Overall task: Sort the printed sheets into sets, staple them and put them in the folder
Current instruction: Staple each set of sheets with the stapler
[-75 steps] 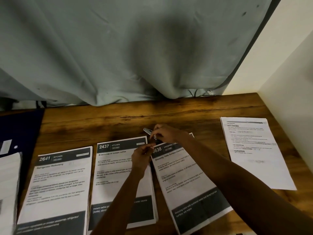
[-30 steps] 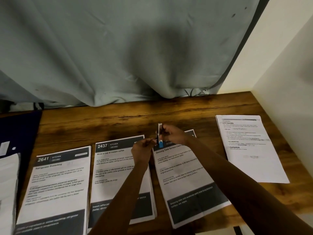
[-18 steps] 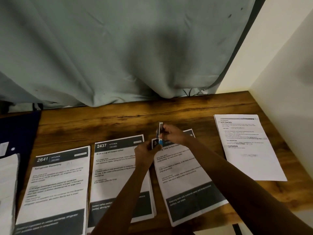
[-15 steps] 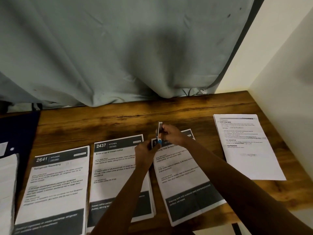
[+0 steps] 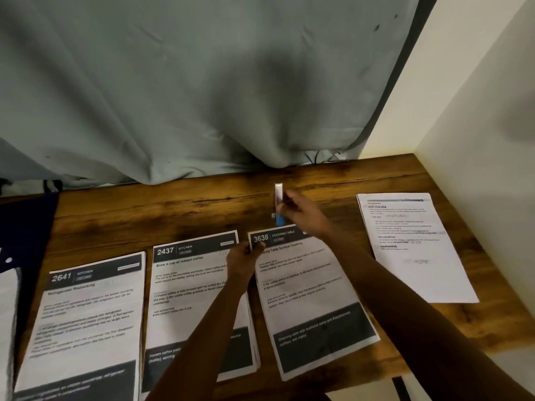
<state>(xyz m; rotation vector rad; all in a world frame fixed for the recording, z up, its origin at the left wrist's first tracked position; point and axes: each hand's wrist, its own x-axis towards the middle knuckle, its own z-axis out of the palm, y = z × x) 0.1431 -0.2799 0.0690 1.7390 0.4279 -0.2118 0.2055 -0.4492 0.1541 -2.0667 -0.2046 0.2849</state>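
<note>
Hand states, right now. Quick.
Left hand: pinches the top corner of the 3638 set.
Right hand: holds the stapler, clear of the sheets.

One head-worn camera looks forward and down, close over the desk (image 5: 144, 215).

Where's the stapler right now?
Head view, just right of centre: the stapler is held upright in the right hand, just beyond the top edge of the 3638 set.
</note>
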